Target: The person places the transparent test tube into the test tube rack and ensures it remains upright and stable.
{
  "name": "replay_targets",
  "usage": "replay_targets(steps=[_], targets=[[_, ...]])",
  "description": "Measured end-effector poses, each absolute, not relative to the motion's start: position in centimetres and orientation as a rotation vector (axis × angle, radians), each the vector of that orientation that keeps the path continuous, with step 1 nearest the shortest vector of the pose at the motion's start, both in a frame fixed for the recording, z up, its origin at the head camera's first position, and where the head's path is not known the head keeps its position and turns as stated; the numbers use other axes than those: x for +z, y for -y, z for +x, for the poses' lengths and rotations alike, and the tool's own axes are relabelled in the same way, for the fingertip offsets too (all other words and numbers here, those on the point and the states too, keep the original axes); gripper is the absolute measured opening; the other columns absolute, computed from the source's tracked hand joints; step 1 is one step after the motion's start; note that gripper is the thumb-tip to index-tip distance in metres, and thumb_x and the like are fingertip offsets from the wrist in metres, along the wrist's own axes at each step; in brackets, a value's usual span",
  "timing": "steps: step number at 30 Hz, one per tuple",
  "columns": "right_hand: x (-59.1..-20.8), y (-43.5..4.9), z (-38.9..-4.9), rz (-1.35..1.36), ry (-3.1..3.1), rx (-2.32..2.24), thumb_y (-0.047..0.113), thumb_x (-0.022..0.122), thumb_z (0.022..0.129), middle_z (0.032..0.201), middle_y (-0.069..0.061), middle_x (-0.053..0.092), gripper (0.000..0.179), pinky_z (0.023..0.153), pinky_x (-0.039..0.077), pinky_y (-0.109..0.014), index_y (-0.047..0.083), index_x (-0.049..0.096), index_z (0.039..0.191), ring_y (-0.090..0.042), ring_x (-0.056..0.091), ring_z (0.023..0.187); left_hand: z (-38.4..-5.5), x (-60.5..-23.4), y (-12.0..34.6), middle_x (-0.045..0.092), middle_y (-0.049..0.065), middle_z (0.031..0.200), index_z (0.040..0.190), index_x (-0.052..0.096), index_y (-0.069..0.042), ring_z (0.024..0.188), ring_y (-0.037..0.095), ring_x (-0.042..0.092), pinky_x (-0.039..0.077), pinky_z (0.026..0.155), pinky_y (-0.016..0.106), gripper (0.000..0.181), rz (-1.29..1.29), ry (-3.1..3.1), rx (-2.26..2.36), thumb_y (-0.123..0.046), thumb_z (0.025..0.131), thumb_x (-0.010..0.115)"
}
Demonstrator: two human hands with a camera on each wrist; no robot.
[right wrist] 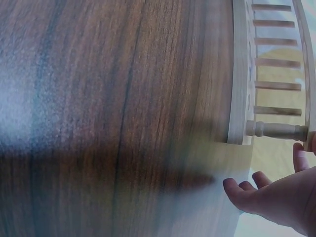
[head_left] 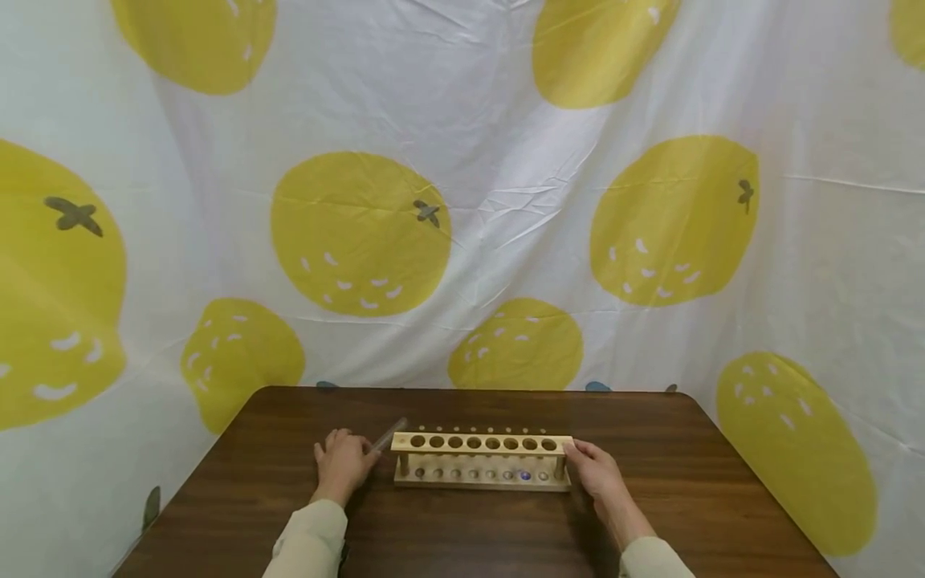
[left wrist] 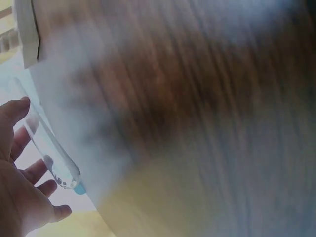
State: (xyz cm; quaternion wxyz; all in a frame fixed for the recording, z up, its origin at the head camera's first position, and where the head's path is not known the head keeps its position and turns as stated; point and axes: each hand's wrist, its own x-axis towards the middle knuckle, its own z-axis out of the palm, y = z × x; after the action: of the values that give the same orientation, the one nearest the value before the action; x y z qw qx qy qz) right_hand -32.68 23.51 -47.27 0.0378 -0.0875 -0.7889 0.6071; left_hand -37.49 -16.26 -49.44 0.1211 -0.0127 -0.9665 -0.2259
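Glass test tube [head_left: 389, 435] sits in the person's left hand [head_left: 342, 464], fingers curled round its lower end, so the tube slants up and right with its open end just beside the left end of the wooden rack [head_left: 482, 463]. From the left wrist view the tube [left wrist: 47, 143] lies across the fingers [left wrist: 22, 140], a little residue at its rounded tip. The rack stands mid-table [head_left: 723, 498], its top row of 8 holes all unfilled. At the right end, the right hand [head_left: 596, 470] steadies the rack, fingers loosely bent against its end post [right wrist: 276, 130]. I judge the work barely begun: no tube is seated, and this 1 waits outside the rack.
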Motion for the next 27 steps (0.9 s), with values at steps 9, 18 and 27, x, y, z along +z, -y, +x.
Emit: replay_targets(steps=[9, 18, 27], targets=[[-47.3, -23.5, -32.7, -0.278, 2.407, 1.877, 0.029, 0.05, 0.105, 0.147, -0.036, 0.034, 0.057, 0.113, 0.024, -0.059, -0.013, 0.041, 0.142, -0.051, 0.028, 0.138, -37.3, -48.3, 17.7, 0.054, 0.027, 0.131, 0.096, 0.075, -0.006, 0.129, 0.049, 0.04, 0.019, 0.104, 0.075, 0.022, 0.013, 2.721, -0.822, -0.027, 0.092, 0.07], [-47.1, -23.5, -32.7, -0.267, 2.42, 1.888, 0.031, 0.05, 0.105, 0.149, -0.036, 0.032, 0.058, 0.113, 0.024, -0.06, -0.012, 0.039, 0.144, -0.052, 0.027, 0.139, -37.3, -46.9, 18.5, 0.055, 0.026, 0.129, 0.098, 0.072, -0.005, 0.121, 0.05, 0.045, 0.027, 0.101, 0.069, 0.024, 0.026, 2.639, -0.934, -0.028, 0.092, 0.07], [-47.2, -23.5, -32.7, -0.271, 2.423, 1.88, 0.03, 0.051, 0.105, 0.149, -0.035, 0.033, 0.057, 0.113, 0.024, -0.06, -0.011, 0.041, 0.143, -0.051, 0.027, 0.139, -37.4, -45.7, 18.4, 0.056, 0.024, 0.128, 0.1, 0.072, -0.005, 0.12, 0.046, 0.048, 0.032, 0.098, 0.064, 0.025, 0.004, 2.574, -0.986, -0.028, 0.09, 0.071]])
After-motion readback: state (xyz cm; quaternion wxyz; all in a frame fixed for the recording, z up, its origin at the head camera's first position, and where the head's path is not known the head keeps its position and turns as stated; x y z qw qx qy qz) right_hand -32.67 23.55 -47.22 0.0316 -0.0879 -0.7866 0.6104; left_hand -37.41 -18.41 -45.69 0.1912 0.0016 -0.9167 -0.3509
